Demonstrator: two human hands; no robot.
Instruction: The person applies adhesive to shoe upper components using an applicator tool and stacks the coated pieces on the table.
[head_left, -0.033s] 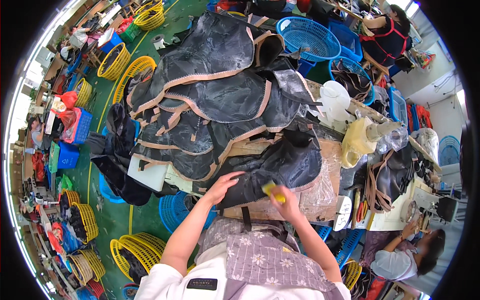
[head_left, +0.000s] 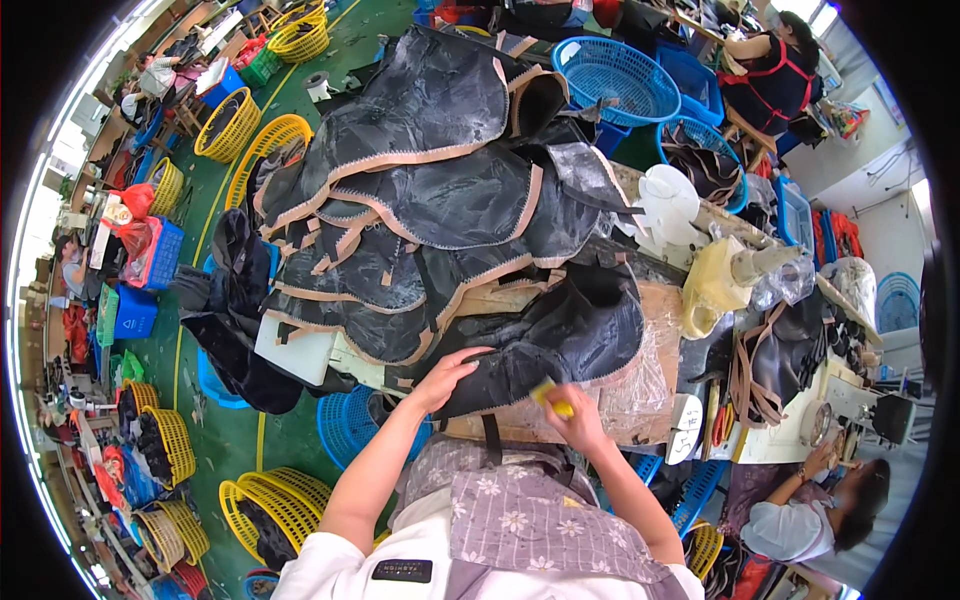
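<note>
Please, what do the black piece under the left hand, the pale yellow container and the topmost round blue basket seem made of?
Black piece: leather or imitation leather, I cannot tell which; smooth, half-glossy, with soft folds catching highlights.
Pale yellow container: probably plastic, cloudy finish, judging by its rounded, moulded-looking shape.
Blue basket: likely moulded plastic, faintly shiny, with regular openings.

Left of the left hand (head_left: pixel 447 383), a blue basket (head_left: pixel 345 428) is standing close by, and stacked yellow baskets (head_left: pixel 285 490) are resting farther out on the green floor (head_left: pixel 225 440). Well beyond the right hand (head_left: pixel 575 418), a wide basket (head_left: pixel 615 85) is sitting; nearer it, rightward, a yellow jug (head_left: pixel 713 290) is resting. Farther right, a person (head_left: pixel 792 520) is working at a machine (head_left: pixel 848 400).
</note>
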